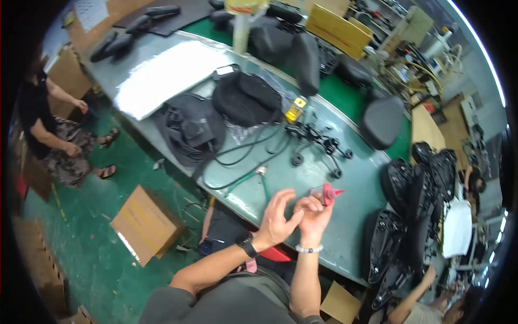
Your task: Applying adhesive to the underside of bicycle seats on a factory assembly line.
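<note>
My right hand, with a beaded bracelet at the wrist, is closed around a small bottle with a pink-red pointed nozzle cap. The tip points to the right. Beside it, my left hand has its fingers apart and curved, the thumb close to the right hand; I see nothing in it. Both hands are above the near edge of the metal table. Just beyond them lie green-handled pliers, a cluster of black metal brackets with rollers and a small yellow container.
Black bags and a looped black cable lie left of the brackets. Black moulded shells are piled at the right. Dark pads line the far side. A cardboard box stands on the floor; people are at both sides.
</note>
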